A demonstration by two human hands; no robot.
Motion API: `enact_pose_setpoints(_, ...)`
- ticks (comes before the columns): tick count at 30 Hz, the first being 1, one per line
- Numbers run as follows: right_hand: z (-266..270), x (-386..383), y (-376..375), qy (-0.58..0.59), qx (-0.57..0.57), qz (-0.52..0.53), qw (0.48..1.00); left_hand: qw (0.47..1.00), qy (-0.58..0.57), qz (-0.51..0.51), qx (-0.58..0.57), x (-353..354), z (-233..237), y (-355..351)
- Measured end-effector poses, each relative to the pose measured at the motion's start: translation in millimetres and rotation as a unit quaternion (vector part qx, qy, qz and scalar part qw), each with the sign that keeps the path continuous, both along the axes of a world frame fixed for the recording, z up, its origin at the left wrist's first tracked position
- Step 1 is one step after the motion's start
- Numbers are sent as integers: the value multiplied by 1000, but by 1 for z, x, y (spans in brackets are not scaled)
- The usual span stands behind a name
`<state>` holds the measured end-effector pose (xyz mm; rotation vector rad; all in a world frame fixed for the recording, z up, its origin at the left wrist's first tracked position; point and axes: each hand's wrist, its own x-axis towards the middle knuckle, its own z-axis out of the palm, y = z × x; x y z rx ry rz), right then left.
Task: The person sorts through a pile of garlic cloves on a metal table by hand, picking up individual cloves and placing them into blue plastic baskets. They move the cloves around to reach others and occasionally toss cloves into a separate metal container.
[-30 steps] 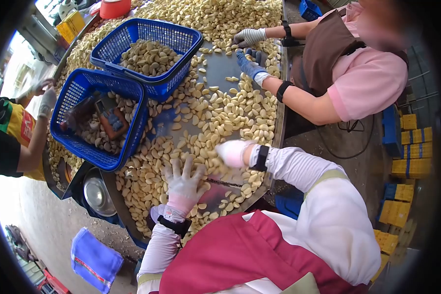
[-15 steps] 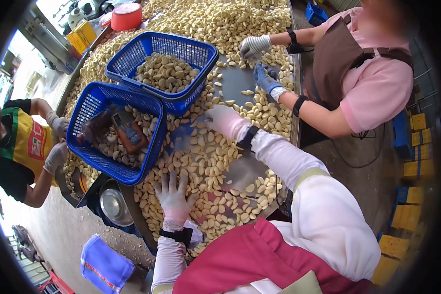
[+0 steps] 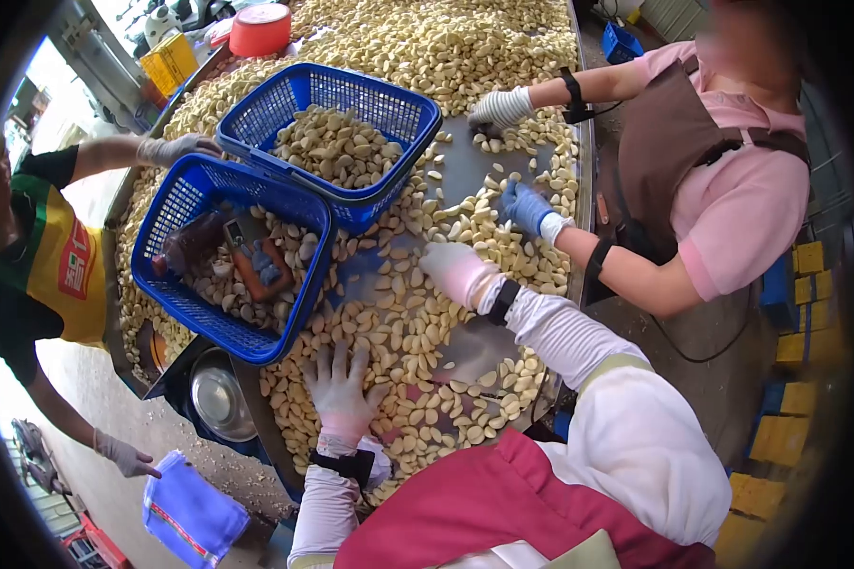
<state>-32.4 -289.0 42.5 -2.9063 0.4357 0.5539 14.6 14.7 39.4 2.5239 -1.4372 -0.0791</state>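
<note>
Head view shows the left hand [image 3: 340,387] near, with fingers spread wide and flat on the pale pieces [image 3: 400,321], with nothing seen in its grip. A bit farther and to the right, the right hand [image 3: 455,273] is down by more pieces on the table [image 3: 465,173], and I cannot tell how wide its fingers are or if they hold any. Farther left, one blue basket [image 3: 149,228] touches another blue basket [image 3: 417,111], both with pieces inside, and a co-worker [image 3: 659,137] reaches in from the far right.
</note>
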Motion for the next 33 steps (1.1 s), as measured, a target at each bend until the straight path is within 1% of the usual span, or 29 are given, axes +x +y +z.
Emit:
enact_pose_setpoints(2,6,-12,5,-51,29,-70,996,1000,3,3,5,-1,0,0)
enact_pose_setpoints(3,7,-13,7,-51,32,-68,996,1000,6,5,-1,-1,1,-1)
enact_pose_setpoints(5,10,-13,9,-2,24,-56,998,1000,7,4,-8,-1,1,0)
enact_pose_setpoints(6,13,-11,6,-5,23,-57,998,1000,0,5,-7,-2,-1,0)
enact_pose_setpoints(8,21,-8,-1,2,129,-55,990,1000,-9,5,-9,-2,-3,-1)
enact_pose_setpoints(9,23,-3,1,-115,115,-68,984,1000,-7,7,-10,-2,-2,-1)
enact_pose_setpoints(10,21,6,1,-115,116,-67,984,1000,-3,9,-10,-2,-2,-1)
enact_pose_setpoints(12,12,30,0,-74,60,-98,991,1000,-2,12,-7,-4,-2,-1)
enact_pose_setpoints(13,5,38,2,-3,50,-95,994,1000,-3,14,-8,-3,-1,-1)
enact_pose_setpoints(14,-2,37,4,-7,52,-96,994,1000,-7,12,-7,-1,-1,-2)
enact_pose_setpoints(16,-13,27,14,-77,-6,-56,995,1000,-1,15,1,-2,-1,-2)
enact_pose_setpoints(17,-2,22,15,-76,34,-76,994,1000,-3,13,-7,-3,0,-2)
enact_pose_setpoints(18,8,18,14,-76,33,-75,994,1000,-3,14,-8,-3,1,-2)
enact_pose_setpoints(20,27,13,12,-71,80,-62,992,1000,7,15,-4,-2,3,-3)
enact_pose_setpoints(21,35,22,13,-127,44,-45,990,1000,4,19,-11,1,4,-7)
enact_pose_setpoints(22,67,26,16,-272,56,-8,961,1000,5,19,-13,2,5,-7)
enact_pose_setpoints(23,94,38,11,-354,97,19,930,1000,10,15,-8,-1,5,-3)
enact_pose_setpoints(24,98,57,0,-533,131,78,832,1000,14,16,-3,-5,4,0)
enact_pose_setpoints(25,122,76,-5,-616,173,73,765,1000,7,14,-2,-5,4,0)
enact_pose_setpoints(26,140,80,-6,-619,178,-22,764,1000,-3,11,-2,-2,4,-3)
enact_pose_setpoints(28,153,68,-7,-581,184,-139,781,1000,-6,10,-7,-2,5,-4)
enact_pose_setpoints(29,135,61,-4,-575,153,-87,799,1000,-3,15,-14,-2,5,-4)
enact_pose_setpoints(30,103,55,2,-565,119,-34,816,1000,-6,15,-16,-1,6,-3)
enact_pose_setpoints(31,75,53,11,-437,72,16,896,1000,-3,15,-16,0,7,-3)
enact_pose_setpoints(32,48,52,21,-295,23,65,953,1000,2,16,-16,-2,7,-4)
enact_pose_setpoints(33,17,54,29,-294,41,54,953,1000,6,18,-9,-2,8,-4)
